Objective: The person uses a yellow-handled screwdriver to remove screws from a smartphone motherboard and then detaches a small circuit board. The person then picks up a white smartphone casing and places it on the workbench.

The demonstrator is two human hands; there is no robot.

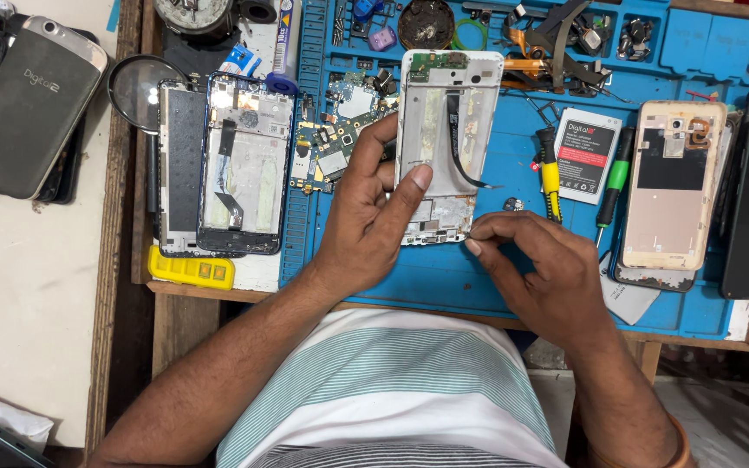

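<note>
At frame centre, your left hand (364, 217) grips the opened white phone frame (446, 130); your right hand (537, 267) pinches closed at its lower edge.

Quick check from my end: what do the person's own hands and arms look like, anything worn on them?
Both arms are bare to above the elbow; no sleeves reach them. The left hand and right hand wear no gloves or rings. An orange-brown band circles the right arm near the frame's bottom edge.

Colours on the desk: blue mat, white phone frame.
Work mat (496, 277): blue. Opened phone frame (448, 104): white, with black ribbon cable (457, 143). Circuit board (331, 147): green. Screwdrivers: yellow-handled (550, 178), green-handled (615, 182). Small case (191, 269): yellow. Shirt (392, 381): white with pale green stripes.
</note>
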